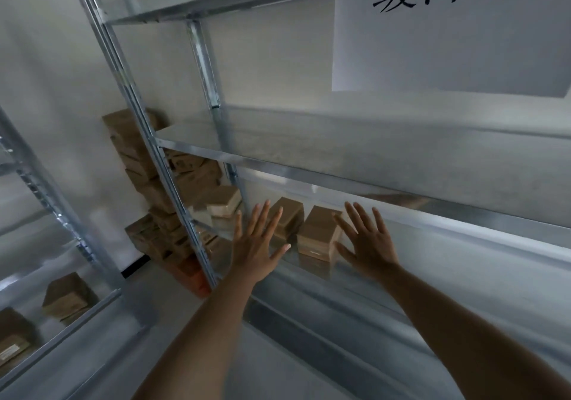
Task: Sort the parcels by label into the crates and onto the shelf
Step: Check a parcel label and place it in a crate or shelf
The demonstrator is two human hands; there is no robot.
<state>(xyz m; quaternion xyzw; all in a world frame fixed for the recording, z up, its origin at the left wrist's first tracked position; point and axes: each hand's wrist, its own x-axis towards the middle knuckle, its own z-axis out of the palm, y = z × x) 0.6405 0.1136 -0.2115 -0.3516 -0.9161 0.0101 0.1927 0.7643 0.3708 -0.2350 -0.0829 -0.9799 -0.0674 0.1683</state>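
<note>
Several brown cardboard parcels stand on a lower level of the metal shelf (309, 180). One parcel (318, 234) sits between my two hands, another parcel (289, 214) lies just behind my left fingers, and a third parcel (224, 203) stands further left. My left hand (258, 242) is raised with fingers spread, holding nothing. My right hand (366, 240) is likewise spread and empty, just right of the middle parcel. Whether either hand touches a parcel cannot be told. The picture is blurred.
A white paper sign (448, 32) with black characters hangs from the upper shelf. A stack of cardboard boxes (139, 152) leans by the wall behind the shelf post. A second rack at left carries two more parcels (69, 296).
</note>
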